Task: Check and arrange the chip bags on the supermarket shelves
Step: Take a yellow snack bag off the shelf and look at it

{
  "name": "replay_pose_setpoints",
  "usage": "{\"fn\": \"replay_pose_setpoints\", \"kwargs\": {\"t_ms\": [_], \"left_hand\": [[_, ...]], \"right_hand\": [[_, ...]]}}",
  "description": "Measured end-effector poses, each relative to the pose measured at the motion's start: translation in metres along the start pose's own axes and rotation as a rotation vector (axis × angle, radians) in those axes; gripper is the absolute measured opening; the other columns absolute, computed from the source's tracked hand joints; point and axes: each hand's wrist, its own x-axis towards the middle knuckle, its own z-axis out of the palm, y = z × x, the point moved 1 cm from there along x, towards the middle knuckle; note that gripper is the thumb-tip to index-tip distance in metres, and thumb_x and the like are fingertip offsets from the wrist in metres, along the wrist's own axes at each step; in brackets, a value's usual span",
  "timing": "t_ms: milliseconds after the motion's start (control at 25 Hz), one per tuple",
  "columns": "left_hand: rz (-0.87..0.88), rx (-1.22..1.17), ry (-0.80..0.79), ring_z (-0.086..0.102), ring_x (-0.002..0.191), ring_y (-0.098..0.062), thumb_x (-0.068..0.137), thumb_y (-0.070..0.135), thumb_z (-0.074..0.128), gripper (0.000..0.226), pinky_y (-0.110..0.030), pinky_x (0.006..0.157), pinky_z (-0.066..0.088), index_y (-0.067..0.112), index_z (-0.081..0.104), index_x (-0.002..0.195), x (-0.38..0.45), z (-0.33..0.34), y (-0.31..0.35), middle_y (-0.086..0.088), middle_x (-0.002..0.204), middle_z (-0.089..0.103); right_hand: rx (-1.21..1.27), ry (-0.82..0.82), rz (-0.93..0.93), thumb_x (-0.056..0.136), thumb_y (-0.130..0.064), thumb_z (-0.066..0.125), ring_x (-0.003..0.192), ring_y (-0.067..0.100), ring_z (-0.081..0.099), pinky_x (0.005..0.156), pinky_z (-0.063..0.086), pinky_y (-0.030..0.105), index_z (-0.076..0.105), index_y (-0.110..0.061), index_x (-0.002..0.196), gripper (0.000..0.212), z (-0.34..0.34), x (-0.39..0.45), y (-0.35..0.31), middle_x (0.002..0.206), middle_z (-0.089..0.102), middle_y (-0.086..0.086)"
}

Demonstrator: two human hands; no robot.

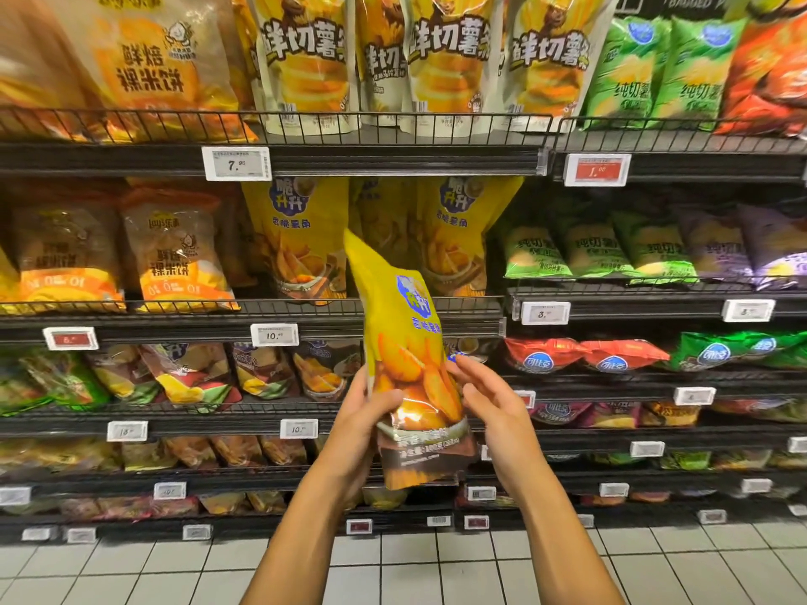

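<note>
I hold a tall yellow chip bag [404,338] upright in front of the shelves, its top tilted to the left. My left hand [364,412] grips the bag's lower left edge, thumb across the front. My right hand [489,395] is at the bag's right side with straight fingers touching its edge. Matching yellow bags [301,238] stand on the second shelf right behind it, with a gap between them.
Black wire-fronted shelves [305,307] run across the view, packed with snack bags: orange rice-cracker bags [174,255] at left, green bags [589,246] at right, white-yellow bags [436,58] on top. White price tags [274,334] line the shelf edges. White floor tiles [131,574] lie below.
</note>
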Motion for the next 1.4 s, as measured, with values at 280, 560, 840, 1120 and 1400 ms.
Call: {"fn": "replay_pose_setpoints", "kwargs": {"t_ms": [280,560,840,1120,1400], "left_hand": [[-0.228,-0.301,-0.006,0.073,0.088,-0.037,0.048,0.026,0.087,0.056,-0.042,0.068,0.060,0.010,0.078,0.101,-0.005,-0.025,0.001,-0.022,0.104,0.073],[-0.131,0.156,-0.077,0.068,0.111,-0.020,0.077,0.045,0.077,0.060,-0.025,0.076,0.058,0.024,0.056,0.130,-0.006,-0.027,0.008,-0.001,0.124,0.069],[-0.009,0.426,-0.090,0.068,0.109,-0.015,0.054,0.025,0.092,0.083,-0.031,0.089,0.056,0.022,0.055,0.128,-0.008,-0.036,0.012,0.004,0.119,0.071],[0.041,0.563,0.008,0.068,0.093,0.001,0.086,-0.008,0.065,0.041,-0.013,0.078,0.052,0.028,0.065,0.104,-0.016,-0.043,0.005,0.016,0.100,0.074],[0.153,0.718,0.013,0.056,0.096,0.025,0.083,0.022,0.054,0.053,0.006,0.073,0.039,0.074,0.059,0.094,-0.023,-0.027,0.016,0.049,0.097,0.060]], "right_hand": [[0.113,-0.065,0.216,0.086,-0.046,0.063,0.122,0.023,0.064,0.104,0.051,0.043,0.054,-0.019,0.140,0.061,-0.014,0.003,0.005,0.133,0.067,0.006],[0.066,-0.038,0.117,0.077,-0.035,0.080,0.107,0.034,0.071,0.099,0.051,0.060,0.063,-0.017,0.123,0.053,-0.019,-0.001,0.012,0.113,0.076,0.009],[-0.079,-0.174,0.059,0.058,-0.021,0.097,0.104,0.013,0.072,0.080,0.059,0.025,0.062,-0.023,0.123,0.074,-0.031,-0.008,0.012,0.115,0.076,-0.002],[-0.294,-0.192,-0.091,0.078,0.007,0.080,0.112,0.007,0.067,0.088,0.054,0.019,0.068,-0.026,0.117,0.053,-0.027,-0.010,0.017,0.116,0.074,-0.014],[0.320,-0.186,0.157,0.089,0.007,0.052,0.080,0.010,0.076,0.063,0.061,0.025,0.084,-0.022,0.081,0.044,-0.016,-0.004,0.018,0.089,0.080,-0.002]]}}
